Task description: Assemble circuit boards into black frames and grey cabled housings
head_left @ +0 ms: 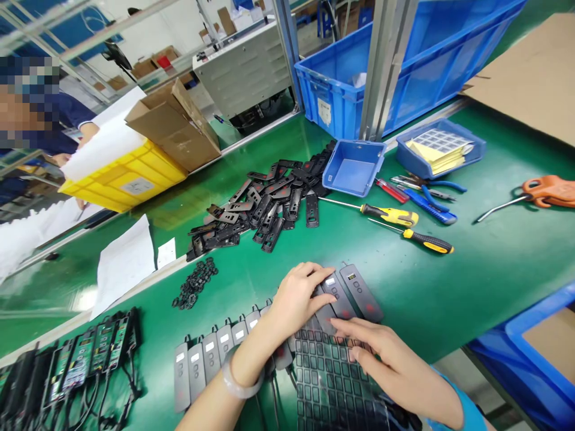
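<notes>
One green bench [471,281] carries a row of flat grey remote housings [224,342], long axes pointing away from me. My left hand [299,299] presses fingertips flat, uncurled, on the end housing [335,293]; my right hand [381,359] pinches at a black sticker sheet [327,377]. Housings look light, rigid, slippery; best held by the edges.

Green workbench [494,251] under bright light, metal post [381,66] rising behind.

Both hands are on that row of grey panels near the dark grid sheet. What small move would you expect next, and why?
Probably the right hand lifts a piece off the grid sheet toward the grey panel that the left hand presses flat. Its fingertips rest at the sheet's top edge, right beside that panel.
</notes>
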{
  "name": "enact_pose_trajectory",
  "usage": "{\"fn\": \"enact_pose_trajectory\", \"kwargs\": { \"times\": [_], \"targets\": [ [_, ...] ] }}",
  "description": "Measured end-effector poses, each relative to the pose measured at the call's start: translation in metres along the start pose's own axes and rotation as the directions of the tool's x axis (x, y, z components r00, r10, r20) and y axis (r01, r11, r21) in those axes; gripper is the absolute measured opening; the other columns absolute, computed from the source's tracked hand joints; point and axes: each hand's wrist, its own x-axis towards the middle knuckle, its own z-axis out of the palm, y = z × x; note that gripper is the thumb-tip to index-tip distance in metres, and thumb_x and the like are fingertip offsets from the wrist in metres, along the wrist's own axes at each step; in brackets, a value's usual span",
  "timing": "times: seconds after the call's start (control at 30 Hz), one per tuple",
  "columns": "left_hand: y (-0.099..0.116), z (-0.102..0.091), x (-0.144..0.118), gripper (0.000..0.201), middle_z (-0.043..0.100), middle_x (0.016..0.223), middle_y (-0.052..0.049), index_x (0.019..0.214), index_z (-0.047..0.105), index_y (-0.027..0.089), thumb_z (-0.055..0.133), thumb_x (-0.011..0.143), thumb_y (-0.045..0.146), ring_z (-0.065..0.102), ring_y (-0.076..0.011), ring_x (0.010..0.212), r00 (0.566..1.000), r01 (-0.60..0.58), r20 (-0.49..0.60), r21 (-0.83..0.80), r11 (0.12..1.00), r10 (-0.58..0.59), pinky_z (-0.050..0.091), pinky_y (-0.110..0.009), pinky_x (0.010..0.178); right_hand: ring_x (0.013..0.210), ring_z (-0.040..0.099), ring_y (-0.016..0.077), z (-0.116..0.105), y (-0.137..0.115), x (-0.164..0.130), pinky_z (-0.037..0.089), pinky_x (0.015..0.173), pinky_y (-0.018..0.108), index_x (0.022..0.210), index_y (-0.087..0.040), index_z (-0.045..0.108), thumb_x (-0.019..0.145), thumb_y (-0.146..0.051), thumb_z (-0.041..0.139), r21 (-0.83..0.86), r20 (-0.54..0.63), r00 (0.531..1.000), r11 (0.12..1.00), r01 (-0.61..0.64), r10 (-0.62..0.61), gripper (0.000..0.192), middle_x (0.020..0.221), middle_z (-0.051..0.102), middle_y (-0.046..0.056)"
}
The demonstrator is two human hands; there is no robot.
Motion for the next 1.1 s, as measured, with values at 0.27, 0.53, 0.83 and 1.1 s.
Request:
{"fn": "enact_pose_trajectory", "kwargs": {
  "times": [0.27, 0.53, 0.83, 1.1],
  "targets": [
    [0.010, 0.004, -0.002, 0.053, 0.052, 0.100, -0.005, 0.126, 0.056, 0.020, 0.074, 0.075, 0.021, 0.053, -0.0169, 0.087, 0.984, 0.089, -0.129, -0.267, 0.960, -0.127, 0.047, -0.031, 0.081, 0.108, 0.050, 0.0230, 0.002, 0.005, 0.000, 0.040, 0.099, 0.044, 0.138, -0.025, 0.046, 0.095, -0.029, 0.033, 0.025, 0.002, 1.000, 0.999, 0.025, -0.025, 0.045, 0.124, 0.051, 0.007],
    [0.011, 0.013, 0.007, 0.028, 0.059, 0.086, -0.005, 0.102, 0.062, 0.015, 0.064, 0.081, 0.034, 0.055, -0.0123, 0.070, 0.931, 0.276, 0.028, -0.706, 0.652, -0.363, 0.046, -0.023, 0.065, 0.108, 0.051, 0.0242, 0.002, 0.004, -0.001, 0.039, 0.100, 0.047, 0.137, -0.022, 0.047, 0.095, -0.033, 0.034, 0.012, -0.015, 1.000, 1.000, 0.015, -0.015, 0.046, 0.126, 0.051, 0.008],
    [0.011, 0.016, 0.013, 0.028, 0.061, 0.076, -0.004, 0.094, 0.061, 0.010, 0.069, 0.071, 0.024, 0.056, -0.0110, 0.061, 0.906, 0.304, 0.085, -0.811, 0.499, -0.414, 0.045, -0.020, 0.058, 0.101, 0.055, 0.0207, -0.001, -0.005, 0.000, 0.044, 0.093, 0.039, 0.133, -0.022, 0.052, 0.093, -0.025, 0.035, 0.005, -0.046, 0.995, 0.996, 0.093, -0.093, 0.044, 0.116, 0.057, 0.007],
    [0.020, -0.010, -0.001, 0.032, 0.053, 0.128, -0.010, 0.122, 0.058, 0.018, 0.047, 0.094, 0.025, 0.049, -0.0218, 0.120, 0.958, 0.081, -0.262, -0.127, 0.989, -0.112, 0.038, -0.038, 0.103, 0.078, 0.059, 0.0189, -0.006, -0.003, -0.009, 0.052, 0.079, 0.038, 0.131, -0.020, 0.055, 0.091, -0.038, 0.043, 0.277, -0.032, 0.998, 0.960, -0.039, 0.050, 0.045, 0.113, 0.061, 0.008]
  ]
}}
